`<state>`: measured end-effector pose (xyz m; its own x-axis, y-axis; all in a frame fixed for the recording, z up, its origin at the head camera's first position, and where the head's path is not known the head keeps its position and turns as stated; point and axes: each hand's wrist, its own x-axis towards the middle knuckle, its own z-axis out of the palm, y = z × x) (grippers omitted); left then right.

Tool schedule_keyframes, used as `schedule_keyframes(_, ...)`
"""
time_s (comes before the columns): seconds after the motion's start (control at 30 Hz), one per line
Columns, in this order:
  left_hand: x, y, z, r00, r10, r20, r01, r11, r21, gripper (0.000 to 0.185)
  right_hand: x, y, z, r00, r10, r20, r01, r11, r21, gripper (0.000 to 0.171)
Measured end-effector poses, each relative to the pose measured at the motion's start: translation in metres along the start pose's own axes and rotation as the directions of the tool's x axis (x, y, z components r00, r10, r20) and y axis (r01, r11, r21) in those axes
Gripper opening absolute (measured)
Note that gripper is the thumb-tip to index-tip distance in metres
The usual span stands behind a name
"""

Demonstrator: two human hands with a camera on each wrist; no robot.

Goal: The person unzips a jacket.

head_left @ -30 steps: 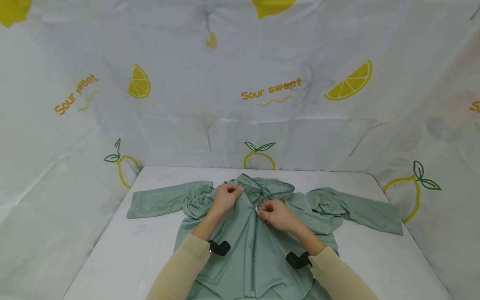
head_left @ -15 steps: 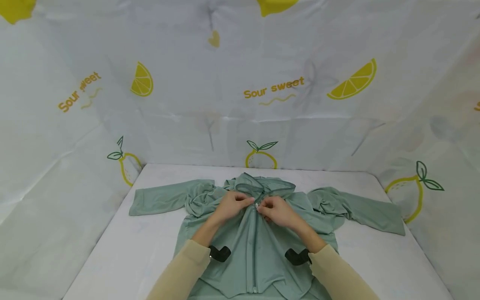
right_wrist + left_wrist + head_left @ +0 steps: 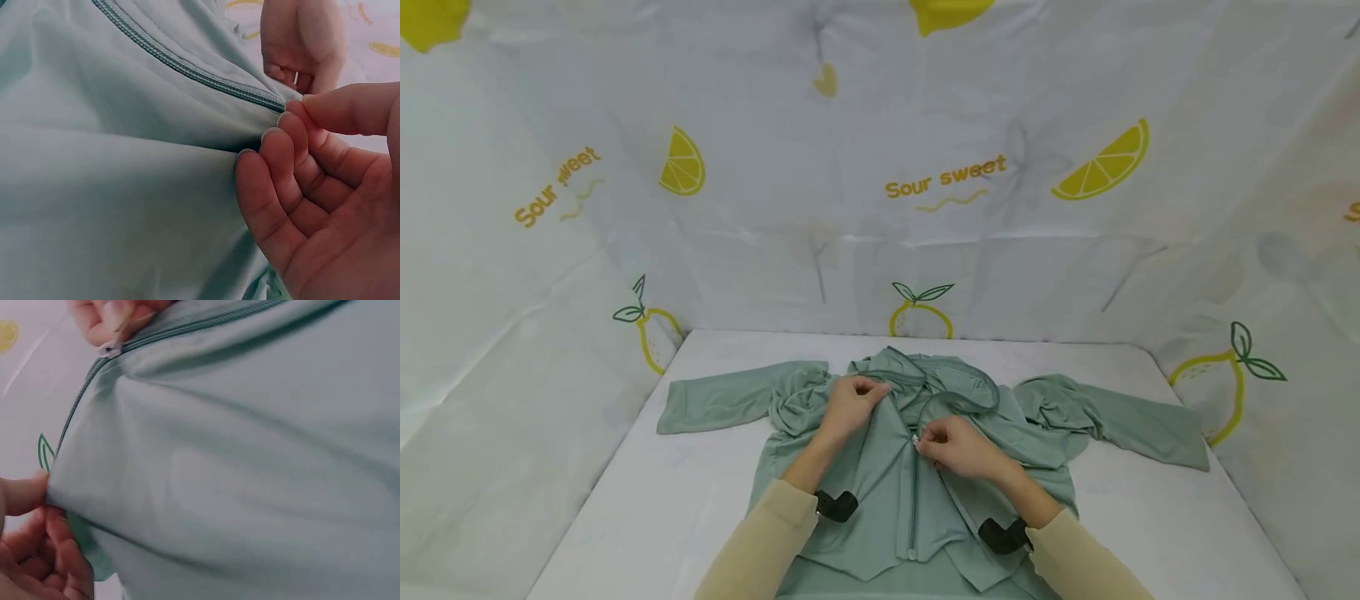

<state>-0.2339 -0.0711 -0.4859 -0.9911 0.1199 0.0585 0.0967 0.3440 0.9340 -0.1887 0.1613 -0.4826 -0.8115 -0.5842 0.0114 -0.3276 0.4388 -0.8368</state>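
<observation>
1. A green jacket lies front-up on the white table, its hood at twelve o'clock and its sleeves spread toward nine and three o'clock.
2. The left hand grips the jacket's front edge just below the hood, at about eleven o'clock from the zipper pull; its fingers are curled together on the cloth.
3. The right hand sits just at three o'clock of the zipper pull, thumb and fingertips pinched together at the top of the closed zipper.
4. In the right wrist view the pull itself is hidden behind the fingertips, so it looks pinched, though I cannot be sure.
5. Above the pull, the two front edges part toward the hood.
6. A lemon-printed cloth walls the table at nine, twelve and three o'clock.
</observation>
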Motion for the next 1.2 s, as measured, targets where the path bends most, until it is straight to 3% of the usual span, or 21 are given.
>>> schedule_keyframes(0.13, -0.005, 0.000, -0.001, 0.996, 0.087, 0.016, -0.089, 0.988, 0.123, 0.041, 0.001, -0.001, -0.003, 1.000, 0.011, -0.011, -0.011, 0.999, 0.034, 0.028)
schedule_keyframes(0.23, -0.011, 0.001, 0.001, 0.986, 0.104, 0.131, -0.127, 0.976, 0.176, 0.053, 0.002, -0.003, -0.005, 1.000, 0.030, -0.009, -0.029, 0.998, 0.049, 0.028)
schedule_keyframes(0.33, -0.016, 0.002, 0.006, 0.957, 0.079, 0.279, -0.122, 0.983, 0.138, 0.049, 0.002, -0.005, -0.007, 0.999, 0.044, -0.010, -0.043, 0.998, 0.056, 0.028)
schedule_keyframes(0.43, -0.019, 0.002, 0.010, 0.939, 0.047, 0.342, -0.066, 0.997, 0.043, 0.037, 0.003, -0.007, -0.006, 0.999, 0.049, -0.003, -0.048, 0.996, 0.075, 0.028)
schedule_keyframes(0.6, -0.018, 0.001, 0.010, 0.958, 0.046, 0.284, -0.033, 0.998, -0.050, 0.029, 0.000, -0.008, 0.000, 0.999, 0.020, 0.025, -0.022, 0.995, 0.097, 0.029)
schedule_keyframes(0.7, -0.016, 0.001, 0.007, 0.977, 0.044, 0.209, -0.039, 0.999, -0.029, 0.030, -0.005, -0.007, 0.004, 0.996, -0.006, 0.091, -0.002, 0.996, 0.093, 0.030)
schedule_keyframes(0.83, -0.017, 0.001, 0.003, 0.985, 0.038, 0.168, -0.042, 0.999, 0.022, 0.036, -0.012, -0.006, 0.006, 0.993, 0.003, 0.121, -0.016, 0.994, 0.109, 0.031)
schedule_keyframes(1.07, -0.025, 0.000, 0.000, 0.976, 0.071, 0.206, -0.102, 0.985, 0.141, 0.061, -0.014, -0.006, 0.001, 0.997, 0.049, 0.066, -0.056, 0.991, 0.119, 0.027)
schedule_keyframes(1.2, -0.031, -0.001, 0.000, 0.937, 0.094, 0.337, -0.133, 0.987, 0.094, 0.056, -0.013, -0.006, -0.001, 0.997, 0.064, 0.047, -0.069, 0.990, 0.127, 0.027)
